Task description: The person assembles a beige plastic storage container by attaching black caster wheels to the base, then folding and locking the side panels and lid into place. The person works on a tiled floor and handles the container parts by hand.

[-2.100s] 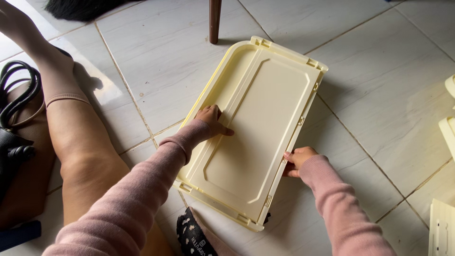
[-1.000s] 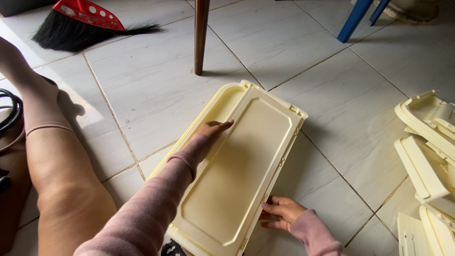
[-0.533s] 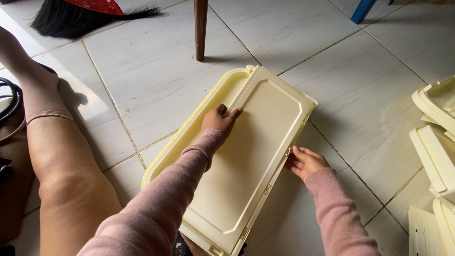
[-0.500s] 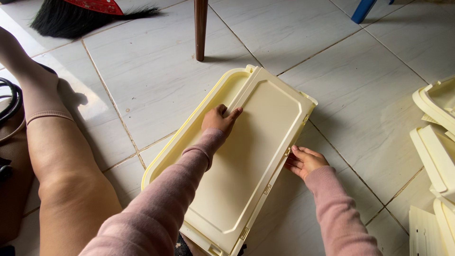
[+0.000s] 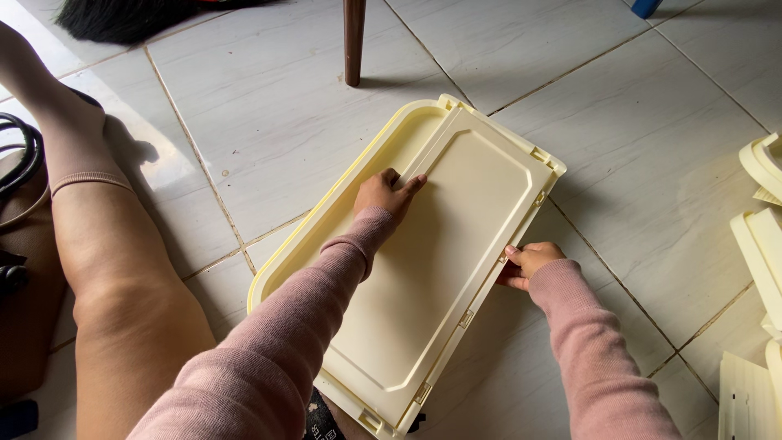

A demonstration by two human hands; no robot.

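A pale yellow plastic panel [image 5: 456, 236] lies tilted on a matching yellow rimmed tray [image 5: 358, 183] on the tiled floor. My left hand [image 5: 384, 191] rests flat on the panel's left edge, fingers spread over the seam between panel and tray. My right hand [image 5: 528, 262] grips the panel's right edge near its middle, fingers curled under the rim. Both arms wear pink sleeves.
My bare leg [image 5: 106, 269] stretches along the left. A brown wooden leg [image 5: 353, 41] stands beyond the tray. More pale yellow plastic parts [image 5: 762, 244] lie at the right edge. A dark broom head [image 5: 122, 16] lies top left, a black bag [image 5: 16, 212] far left.
My right hand moved from the floor beside the panel up to its right edge and closed on it. The left hand stayed pressed on the left seam. The view shifted slightly.
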